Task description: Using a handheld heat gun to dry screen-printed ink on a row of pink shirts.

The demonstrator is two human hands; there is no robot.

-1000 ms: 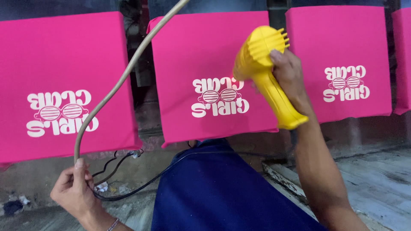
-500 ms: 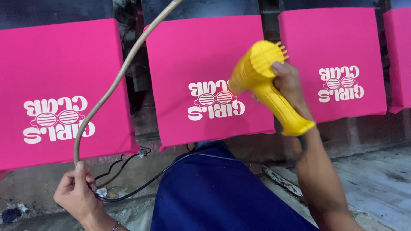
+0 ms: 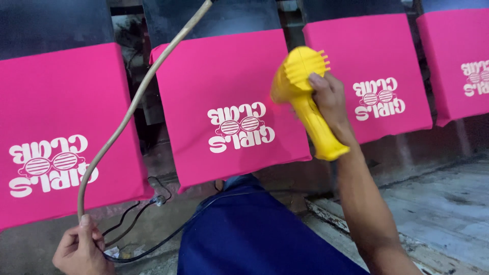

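A yellow heat gun is gripped in the right hand, the fingers closed around the upper part of its handle and one fingertip laid against the vented back of the head. The handle slants down to the right, and its butt end shows below the wrist. The nozzle is turned away from the camera, toward the middle pink fabric panel, close to that panel's right edge. White printed lettering with a pair of striped glasses is seen on the panel, upside down from this view.

A beige cord is held in the left hand, which is closed around its lower end at the bottom left of the view. From the fist the cord rises, bends to the right and runs up past the top edge of the frame, crossing the dark gap between the left pink panel and the middle one.

Two more pink panels with the same white print hang to the right; the farthest is cut off by the frame edge. All are stretched in a row on dark boards. Below the middle panel a blue garment is seen, worn by the person. Thin black cables lie looped on the dusty floor beside the left hand.
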